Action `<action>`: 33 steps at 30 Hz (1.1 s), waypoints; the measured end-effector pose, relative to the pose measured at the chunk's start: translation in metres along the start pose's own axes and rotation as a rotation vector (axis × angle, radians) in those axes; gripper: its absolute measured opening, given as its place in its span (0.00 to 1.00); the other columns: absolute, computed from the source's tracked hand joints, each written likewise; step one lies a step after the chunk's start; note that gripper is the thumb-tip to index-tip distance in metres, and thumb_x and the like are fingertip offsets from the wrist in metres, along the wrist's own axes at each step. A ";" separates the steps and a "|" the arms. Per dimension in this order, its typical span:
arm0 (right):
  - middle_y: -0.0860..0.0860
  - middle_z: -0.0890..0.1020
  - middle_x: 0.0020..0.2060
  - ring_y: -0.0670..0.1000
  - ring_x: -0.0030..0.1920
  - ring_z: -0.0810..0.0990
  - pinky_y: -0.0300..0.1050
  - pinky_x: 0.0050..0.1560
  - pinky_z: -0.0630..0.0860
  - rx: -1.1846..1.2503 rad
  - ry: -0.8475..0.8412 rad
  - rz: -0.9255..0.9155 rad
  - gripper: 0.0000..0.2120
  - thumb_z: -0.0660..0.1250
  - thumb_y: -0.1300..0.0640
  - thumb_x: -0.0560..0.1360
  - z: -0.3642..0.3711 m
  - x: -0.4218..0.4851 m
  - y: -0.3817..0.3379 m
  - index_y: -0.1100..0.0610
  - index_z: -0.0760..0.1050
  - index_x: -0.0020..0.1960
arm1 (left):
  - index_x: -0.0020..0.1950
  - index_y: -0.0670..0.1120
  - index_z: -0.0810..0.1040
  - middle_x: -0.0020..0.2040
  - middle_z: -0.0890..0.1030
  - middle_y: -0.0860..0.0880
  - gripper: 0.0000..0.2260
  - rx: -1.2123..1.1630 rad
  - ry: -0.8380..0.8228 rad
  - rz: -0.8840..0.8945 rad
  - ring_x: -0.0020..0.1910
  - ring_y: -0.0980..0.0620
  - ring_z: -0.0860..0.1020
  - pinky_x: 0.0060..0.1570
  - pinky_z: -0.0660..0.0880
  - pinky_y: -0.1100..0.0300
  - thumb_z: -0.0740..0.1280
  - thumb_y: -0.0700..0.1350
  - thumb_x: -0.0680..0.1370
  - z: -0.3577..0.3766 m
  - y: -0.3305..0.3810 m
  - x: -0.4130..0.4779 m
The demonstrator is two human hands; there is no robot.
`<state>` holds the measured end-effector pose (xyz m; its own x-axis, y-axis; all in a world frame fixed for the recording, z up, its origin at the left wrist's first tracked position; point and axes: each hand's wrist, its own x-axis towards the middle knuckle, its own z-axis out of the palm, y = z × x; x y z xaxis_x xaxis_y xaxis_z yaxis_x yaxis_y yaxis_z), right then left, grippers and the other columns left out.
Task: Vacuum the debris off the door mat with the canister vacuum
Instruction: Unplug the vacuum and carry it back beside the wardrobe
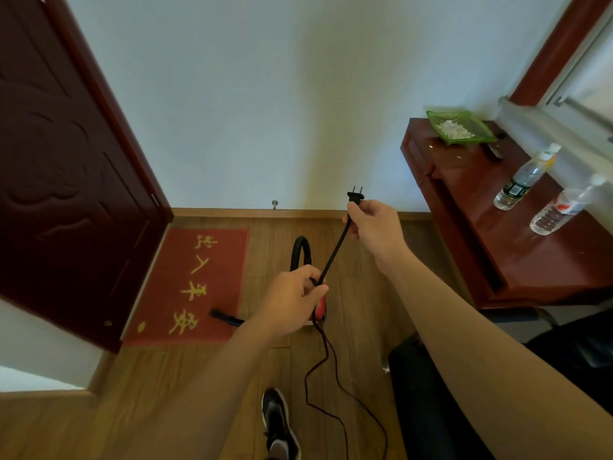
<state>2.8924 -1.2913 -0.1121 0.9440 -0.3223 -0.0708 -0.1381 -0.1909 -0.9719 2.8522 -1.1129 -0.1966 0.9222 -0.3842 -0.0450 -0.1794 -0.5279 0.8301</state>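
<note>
A red door mat [185, 287] with yellow characters lies on the wood floor by the open door. The red canister vacuum [321, 308] sits right of the mat, mostly hidden behind my left hand; its black hose [301, 250] loops up behind it and its nozzle [222, 316] rests on the mat's edge. My right hand [374, 227] pinches the black power cord just below the two-pin plug [355, 195], held up in the air. My left hand [295, 298] grips the cord [335, 250] lower down. The rest of the cord trails in loops on the floor.
A dark red door [66, 180] stands open at the left. A red-brown cabinet [471, 234] at the right carries a green tray [459, 126] of white bits and two plastic bottles [524, 179]. A black object [431, 393] stands at lower right. My shoe [278, 423] is on the floor.
</note>
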 end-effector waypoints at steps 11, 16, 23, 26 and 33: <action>0.48 0.85 0.42 0.47 0.45 0.82 0.43 0.51 0.80 -0.037 0.023 0.063 0.05 0.65 0.53 0.83 0.036 0.141 0.013 0.52 0.79 0.52 | 0.52 0.55 0.77 0.40 0.84 0.54 0.01 -0.031 -0.077 -0.054 0.40 0.57 0.82 0.42 0.79 0.58 0.67 0.48 0.83 -0.017 -0.036 0.137; 0.48 0.84 0.43 0.44 0.44 0.82 0.35 0.42 0.78 -0.034 0.044 0.085 0.04 0.65 0.53 0.83 0.051 0.195 0.006 0.52 0.77 0.55 | 0.50 0.59 0.76 0.40 0.83 0.54 0.05 -0.051 -0.103 -0.023 0.41 0.55 0.83 0.47 0.83 0.48 0.68 0.47 0.82 -0.034 -0.056 0.199; 0.50 0.85 0.47 0.48 0.46 0.83 0.42 0.50 0.81 -0.101 0.072 0.113 0.08 0.65 0.51 0.82 0.057 0.243 0.011 0.53 0.79 0.57 | 0.47 0.63 0.73 0.39 0.83 0.55 0.09 -0.046 -0.145 -0.005 0.40 0.58 0.82 0.48 0.83 0.52 0.68 0.48 0.82 -0.038 -0.064 0.243; 0.51 0.85 0.46 0.47 0.44 0.83 0.43 0.49 0.81 -0.121 0.070 0.124 0.08 0.65 0.51 0.82 0.054 0.258 0.013 0.54 0.79 0.57 | 0.49 0.62 0.74 0.40 0.83 0.55 0.07 -0.046 -0.151 -0.001 0.40 0.56 0.82 0.47 0.83 0.50 0.68 0.49 0.82 -0.035 -0.066 0.259; 0.50 0.85 0.46 0.48 0.45 0.83 0.50 0.53 0.82 -0.136 0.008 0.133 0.05 0.65 0.52 0.82 0.058 0.303 0.023 0.50 0.79 0.50 | 0.48 0.64 0.74 0.41 0.83 0.55 0.07 -0.065 -0.099 -0.045 0.39 0.55 0.82 0.46 0.83 0.47 0.69 0.51 0.81 -0.021 -0.078 0.295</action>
<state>3.1928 -1.3402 -0.1694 0.9122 -0.3606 -0.1947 -0.3015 -0.2689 -0.9148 3.1454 -1.1695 -0.2630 0.8898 -0.4358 -0.1354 -0.1129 -0.4978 0.8599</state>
